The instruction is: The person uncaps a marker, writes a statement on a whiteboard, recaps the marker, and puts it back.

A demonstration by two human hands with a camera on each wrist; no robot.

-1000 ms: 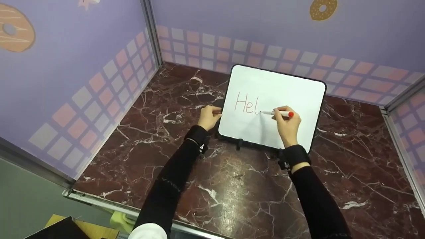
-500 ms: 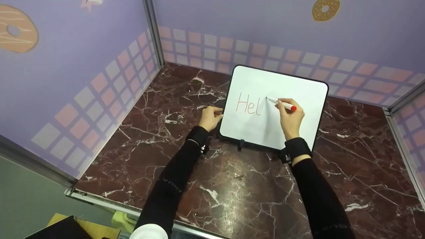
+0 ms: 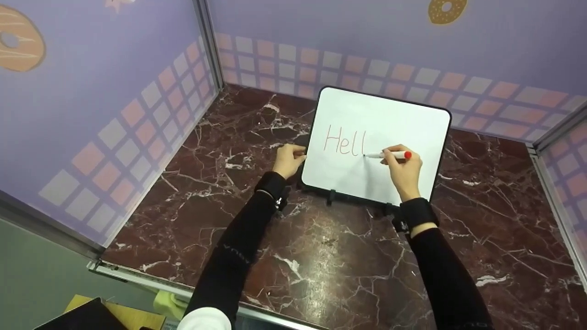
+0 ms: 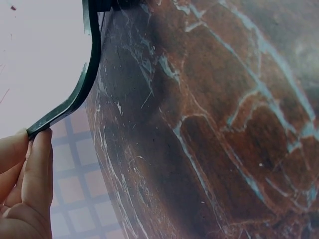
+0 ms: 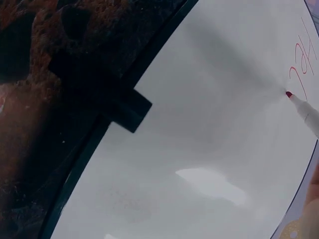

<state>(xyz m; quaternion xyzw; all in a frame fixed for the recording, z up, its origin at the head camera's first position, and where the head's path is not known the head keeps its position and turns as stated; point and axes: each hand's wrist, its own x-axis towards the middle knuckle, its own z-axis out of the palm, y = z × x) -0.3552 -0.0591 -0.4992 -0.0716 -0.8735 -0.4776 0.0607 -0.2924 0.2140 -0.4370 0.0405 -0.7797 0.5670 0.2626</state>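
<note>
A second slim "l" has just appeared on the whiteboard [image 3: 403,126]; half a second ago the red lettering [image 3: 345,145] read "Hel" and the marker [image 3: 375,156] had its tip up to the right of the last letter, whereas now the tip is at the foot of a new downward stroke and the letters run to "Hell"; in my judgement this means the writing has got as far as its fourth letter, and that letter looks complete or very nearly so; the right wrist view has the red tip against the white surface at the end of that stroke; the right hand [image 3: 403,170] keeps its grip closed on the marker's barrel, thumb and fingers pinching it just short of the red end [image 3: 407,155], which points away from the letters; the left hand [image 3: 289,161] is where it was, at the board's left side, its grip narrowed to the thickness of the black frame [image 4: 75,99], which the left wrist view shows pinched between the fingertips; the whiteboard stands on the tabletop [image 3: 316,256] near the checkered back wall [image 3: 275,43], with a black clip [image 3: 330,197] at its lower edge; what props it from behind is hidden.
</note>
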